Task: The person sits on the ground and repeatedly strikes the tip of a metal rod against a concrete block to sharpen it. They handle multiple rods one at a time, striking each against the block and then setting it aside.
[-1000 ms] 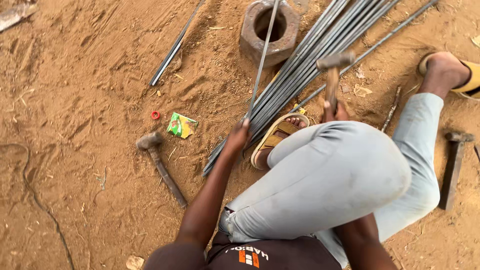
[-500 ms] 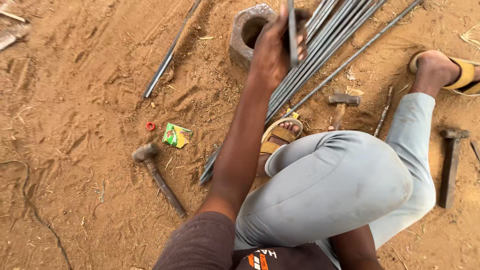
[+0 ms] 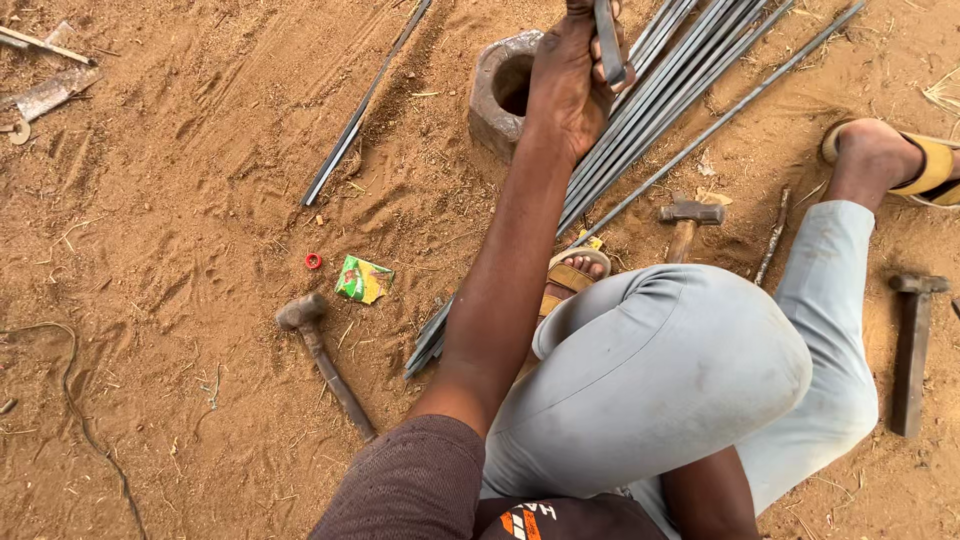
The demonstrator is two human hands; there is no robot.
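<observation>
My left hand (image 3: 572,75) is stretched far forward, at the top of the view, and is closed around a thin grey metal rod (image 3: 609,40) that stands up out of frame. Just right of it a bundle of long steel rods (image 3: 672,100) lies slanted on the sandy ground. A hollow grey block (image 3: 497,90) sits immediately left of the hand. My right hand is hidden; only its upper arm (image 3: 705,490) shows behind my bent knee (image 3: 680,370). A short hammer (image 3: 685,218) lies on the sand beyond the knee.
A second hammer (image 3: 322,350) lies at left and a third hammer (image 3: 910,340) at far right. A green wrapper (image 3: 362,280) and a small red ring (image 3: 313,261) lie nearby. Loose rods (image 3: 360,110) lie at upper left. My feet wear yellow sandals (image 3: 930,165).
My left hand rose from the near end of the rod bundle to the top of the view, gripping a rod. The hammer that was raised now lies on the sand.
</observation>
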